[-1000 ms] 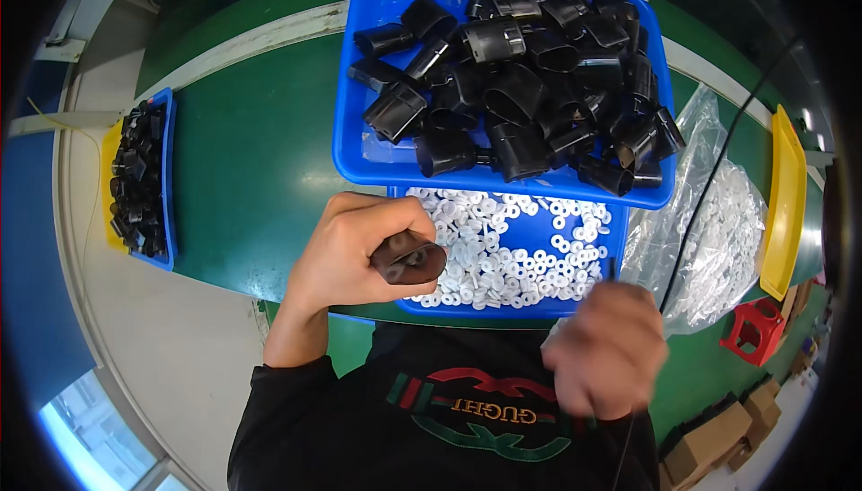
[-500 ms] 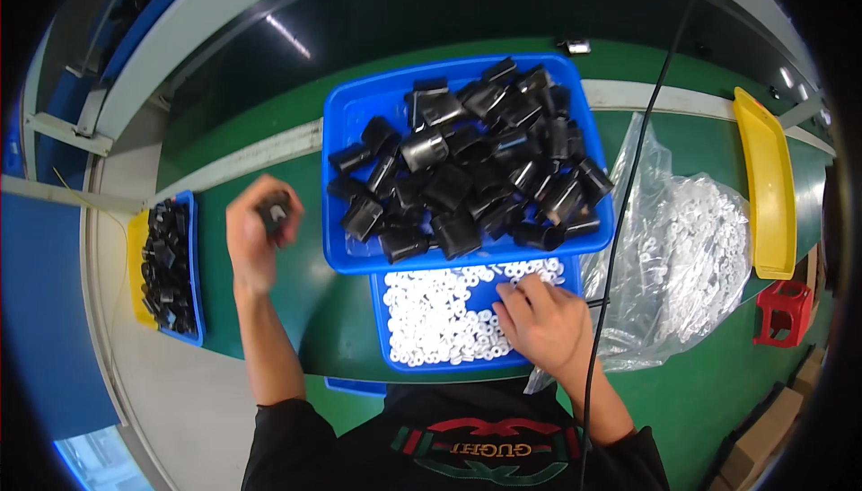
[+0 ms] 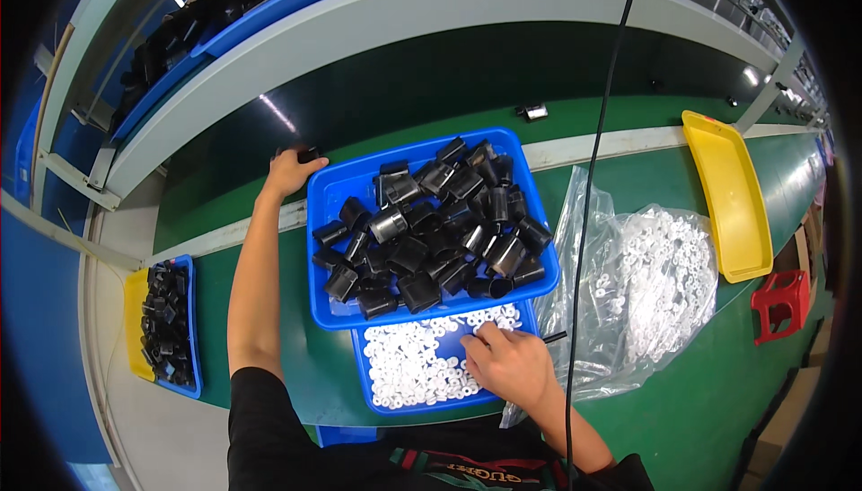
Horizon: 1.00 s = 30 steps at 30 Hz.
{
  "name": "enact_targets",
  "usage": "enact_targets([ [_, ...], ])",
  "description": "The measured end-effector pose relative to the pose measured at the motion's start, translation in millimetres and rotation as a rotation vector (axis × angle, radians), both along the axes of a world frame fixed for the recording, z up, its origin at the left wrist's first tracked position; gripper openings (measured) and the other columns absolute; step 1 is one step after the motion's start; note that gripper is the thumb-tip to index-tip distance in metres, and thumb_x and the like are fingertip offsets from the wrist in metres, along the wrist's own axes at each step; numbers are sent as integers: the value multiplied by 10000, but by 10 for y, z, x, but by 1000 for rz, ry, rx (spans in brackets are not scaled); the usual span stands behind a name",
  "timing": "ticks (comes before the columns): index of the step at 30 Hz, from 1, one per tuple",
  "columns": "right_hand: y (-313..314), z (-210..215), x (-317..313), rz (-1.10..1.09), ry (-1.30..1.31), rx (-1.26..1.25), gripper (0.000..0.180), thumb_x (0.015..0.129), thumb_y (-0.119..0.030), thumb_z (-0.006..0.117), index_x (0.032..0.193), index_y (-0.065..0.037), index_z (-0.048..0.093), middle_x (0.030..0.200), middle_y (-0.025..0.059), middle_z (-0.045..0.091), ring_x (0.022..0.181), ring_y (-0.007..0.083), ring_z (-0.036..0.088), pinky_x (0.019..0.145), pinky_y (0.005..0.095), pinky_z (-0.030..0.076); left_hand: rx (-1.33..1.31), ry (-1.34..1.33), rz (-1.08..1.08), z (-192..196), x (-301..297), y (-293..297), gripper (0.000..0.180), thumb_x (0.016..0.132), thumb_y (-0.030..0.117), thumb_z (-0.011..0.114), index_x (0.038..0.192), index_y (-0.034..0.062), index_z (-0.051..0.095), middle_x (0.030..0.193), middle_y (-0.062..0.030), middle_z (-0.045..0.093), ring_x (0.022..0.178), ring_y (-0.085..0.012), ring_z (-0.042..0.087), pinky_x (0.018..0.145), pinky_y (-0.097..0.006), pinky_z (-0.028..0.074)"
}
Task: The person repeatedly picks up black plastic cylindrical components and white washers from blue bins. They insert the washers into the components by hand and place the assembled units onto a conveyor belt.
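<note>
My left hand (image 3: 292, 172) reaches past the far left corner of the large blue tray (image 3: 316, 267), over the green strip behind the pale rail. Its fingers are closed on a short black plastic tube (image 3: 307, 155), partly hidden by the hand. Many similar black tubes (image 3: 417, 249) lie heaped in the large tray. My right hand (image 3: 512, 363) is closed in a pinch over the smaller blue tray (image 3: 449, 347) of white ring-shaped washers (image 3: 409, 365). A thin black stick (image 3: 555, 337) sticks out behind its knuckles; whether a washer is pinched is hidden.
On the right lie a clear plastic bag (image 3: 664, 276) of white washers and a yellow tray (image 3: 732, 204). A black cable (image 3: 588, 177) hangs across the view. At left stands a blue bin (image 3: 192, 329) of black parts. A small dark part (image 3: 532, 112) lies on the far strip.
My left hand has moved from above the near table to the far strip, carrying the black tube, and that arm is stretched out. My right hand stays over the washers. The view has shifted.
</note>
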State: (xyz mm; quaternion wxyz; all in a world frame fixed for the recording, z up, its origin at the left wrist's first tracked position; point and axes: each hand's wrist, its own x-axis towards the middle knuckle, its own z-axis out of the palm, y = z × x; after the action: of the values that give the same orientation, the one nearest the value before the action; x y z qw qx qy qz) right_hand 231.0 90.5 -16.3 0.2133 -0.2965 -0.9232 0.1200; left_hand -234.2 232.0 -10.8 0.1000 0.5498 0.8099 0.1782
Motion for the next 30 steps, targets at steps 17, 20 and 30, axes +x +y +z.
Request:
enact_targets([
  [17, 23, 35, -40, 9, 72, -29, 170, 726, -143, 769, 858, -115, 665, 736, 21, 538, 544, 178, 609, 486, 309, 483, 84, -29, -549, 799, 1630, -739, 379, 789, 279, 783, 1075, 61, 663, 982, -110, 630, 912, -256, 632, 808, -365, 530],
  [20, 27, 33, -34, 11, 63, -18, 175, 734, -166, 744, 875, -104, 662, 779, 16, 537, 573, 160, 622, 522, 299, 505, 76, -51, -576, 793, 1616, -734, 399, 765, 267, 806, 1078, 63, 664, 971, -99, 623, 879, -248, 623, 782, -362, 524],
  [30, 30, 18, -47, -15, 93, -33, 155, 734, -125, 769, 858, -98, 681, 767, 14, 561, 550, 173, 616, 492, 303, 496, 258, -321, -467, 1118, 1749, -1135, 438, 711, 169, 834, 1108, 50, 690, 942, -72, 634, 841, -217, 590, 754, -302, 458],
])
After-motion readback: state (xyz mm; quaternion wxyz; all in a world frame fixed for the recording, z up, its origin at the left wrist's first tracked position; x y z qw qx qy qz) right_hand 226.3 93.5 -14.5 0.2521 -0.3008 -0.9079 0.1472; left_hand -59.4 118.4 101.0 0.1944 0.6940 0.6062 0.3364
